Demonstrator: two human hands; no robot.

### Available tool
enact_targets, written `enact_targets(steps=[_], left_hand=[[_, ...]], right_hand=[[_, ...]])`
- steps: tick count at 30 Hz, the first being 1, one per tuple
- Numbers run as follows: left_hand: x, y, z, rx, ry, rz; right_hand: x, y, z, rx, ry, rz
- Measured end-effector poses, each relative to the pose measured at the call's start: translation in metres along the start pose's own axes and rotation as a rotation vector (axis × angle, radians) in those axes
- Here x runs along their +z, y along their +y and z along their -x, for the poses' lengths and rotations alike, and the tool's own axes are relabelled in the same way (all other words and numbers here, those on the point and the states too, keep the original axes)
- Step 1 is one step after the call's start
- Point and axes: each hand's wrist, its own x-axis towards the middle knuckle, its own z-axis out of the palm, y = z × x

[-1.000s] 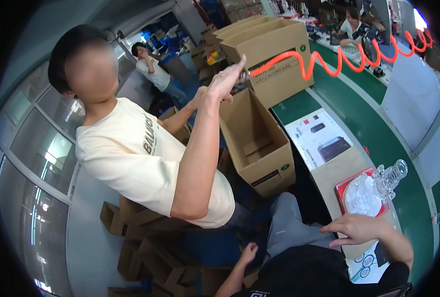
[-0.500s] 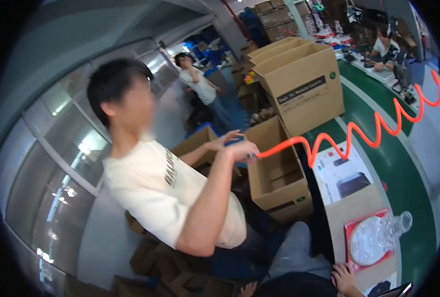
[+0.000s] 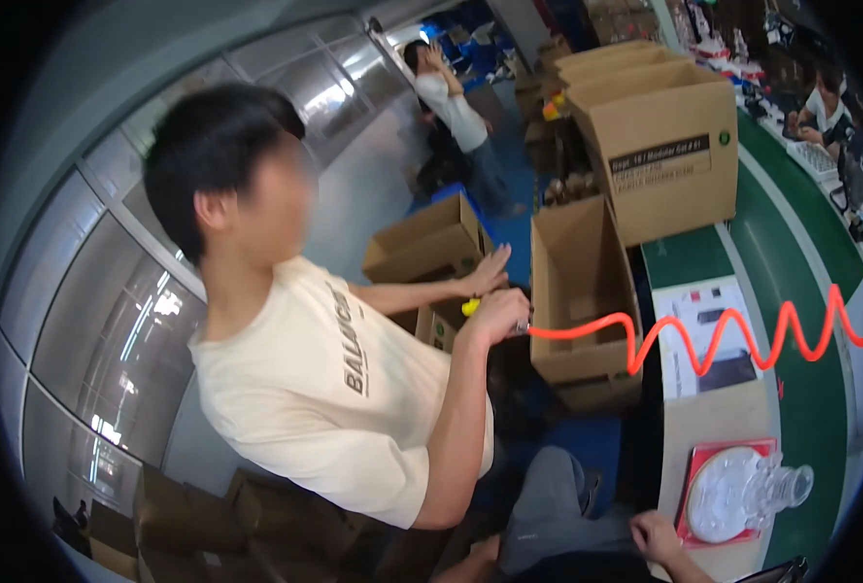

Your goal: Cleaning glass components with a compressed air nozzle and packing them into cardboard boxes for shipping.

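My right hand [image 3: 654, 536] hangs above my lap beside the workbench edge, its fingers loosely bent, with nothing visible in it. Close to its right, on the bench [image 3: 681, 428], a clear, ribbed plastic piece with a round white base [image 3: 732, 494] lies on a red-edged flat box [image 3: 686, 520]. Of my left hand [image 3: 488, 556], only a part shows low in the view, against my grey trouser leg [image 3: 540, 500]; its fingers are hidden.
A person in a cream T-shirt [image 3: 344, 389] stands close on the left, gripping the end of a coiled orange hose [image 3: 587, 330] that stretches across the bench. Open cartons [image 3: 587, 248] stand ahead; cartons [image 3: 208, 525] are stacked lower left. More people are farther off.
My right hand has come off the bench edge toward my lap. The view has turned left. The co-worker's hands are lower, and the hose hangs lower too.
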Motion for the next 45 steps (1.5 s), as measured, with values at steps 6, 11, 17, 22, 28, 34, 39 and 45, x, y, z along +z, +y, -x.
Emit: enact_targets(steps=[6, 11, 17, 22, 28, 34, 39, 45], left_hand=[[0.003, 0.008, -0.007, 0.125, 0.378, -0.495], [0.049, -0.039, -0.039, 0.145, 0.905, -0.370], [-0.002, -0.004, -0.018, 0.236, 0.584, -0.584], [-0.076, 0.083, -0.018, 0.258, 0.591, -0.587], [-0.179, 0.146, -0.008, 0.252, 0.587, -0.671], [-0.268, 0.226, -0.014, 0.293, 0.622, -0.718], [-0.309, 0.281, -0.022, 0.346, 0.631, -0.707], [-0.309, 0.291, -0.032, 0.378, 0.507, -0.696]], right_hand=[[0.043, -0.036, -0.063, 0.027, -0.015, 0.026], [0.089, -0.082, -0.062, 0.063, -0.062, -0.085], [0.087, -0.049, -0.028, 0.346, 0.128, -0.019], [0.077, -0.037, -0.033, 0.348, 0.157, -0.030], [0.081, -0.034, -0.037, 0.494, 0.013, -0.167], [0.088, -0.012, -0.021, 0.283, 0.115, 0.021], [0.076, -0.021, -0.026, 0.447, 0.102, -0.105], [0.080, -0.022, -0.031, 0.476, 0.119, -0.159]])
